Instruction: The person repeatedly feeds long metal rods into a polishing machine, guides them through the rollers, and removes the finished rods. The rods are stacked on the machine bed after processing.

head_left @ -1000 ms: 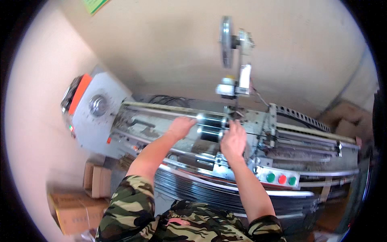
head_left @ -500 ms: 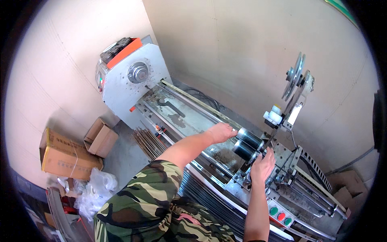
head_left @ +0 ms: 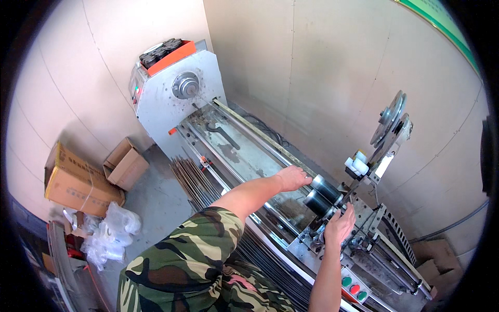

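Note:
Two dark, shiny rollers lie side by side on the carriage of a long metal machine. At their left end is my left hand, its fingers drawn together at the tips; what they pinch is too small to make out. By the rollers' right end my right hand has its fingers bent inward against the carriage. Whatever lies between those fingers is hidden. Above the carriage, an arm carries grey pulley wheels and white plastic rollers.
Long rails run to a grey headstock with a round chuck. A hook spanner lies on the machine bed. Thin rods are stacked along the near side. Push buttons sit below my right hand. Cardboard boxes and plastic bags are at left.
The head view has shifted slightly. My hands stay at the two ends of the rollers, with the left fingertips still close to the upper roller.

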A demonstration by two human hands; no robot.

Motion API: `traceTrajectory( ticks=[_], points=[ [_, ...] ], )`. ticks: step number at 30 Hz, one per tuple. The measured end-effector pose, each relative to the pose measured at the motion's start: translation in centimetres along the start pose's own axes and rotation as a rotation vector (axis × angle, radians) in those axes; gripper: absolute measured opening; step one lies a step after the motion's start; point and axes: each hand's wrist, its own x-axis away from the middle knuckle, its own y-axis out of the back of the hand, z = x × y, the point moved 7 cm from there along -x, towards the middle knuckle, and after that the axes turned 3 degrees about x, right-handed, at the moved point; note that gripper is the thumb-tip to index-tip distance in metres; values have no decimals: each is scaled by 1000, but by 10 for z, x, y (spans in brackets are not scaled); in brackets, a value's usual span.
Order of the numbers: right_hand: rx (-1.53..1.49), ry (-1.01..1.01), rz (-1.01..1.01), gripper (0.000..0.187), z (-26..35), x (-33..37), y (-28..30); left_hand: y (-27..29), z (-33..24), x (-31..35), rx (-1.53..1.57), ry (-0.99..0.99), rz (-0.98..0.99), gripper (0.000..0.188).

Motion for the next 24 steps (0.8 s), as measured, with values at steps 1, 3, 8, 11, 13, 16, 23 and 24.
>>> traceTrajectory(
  ticks=[1,3,8,11,13,16,23,24],
  points=[
    [-1,-11,7,44,-2,0,0,0,-1,-1,-1,-8,-8,16],
    [-10,-34,22,43,-3,-1,-2,-2,1,-1,7,-7,-17,16],
    [1,-44,33,43,-8,-3,-4,-16,3,-8,4,-35,-54,19],
    [8,-27,-5,43,-16,-1,-7,-21,1,-10,33,-28,-64,20],
    [6,-26,1,43,-20,0,-6,-23,-4,-11,35,-34,-71,20],
    [11,-31,8,45,-30,3,-7,-29,-9,-14,24,-40,-47,21],
    [5,-34,-24,42,-47,9,-1,-37,-26,-20,3,-36,-6,26],
    [-4,-35,-30,40,-48,10,0,-37,-28,-21,-2,-37,-16,25]
  ],
)
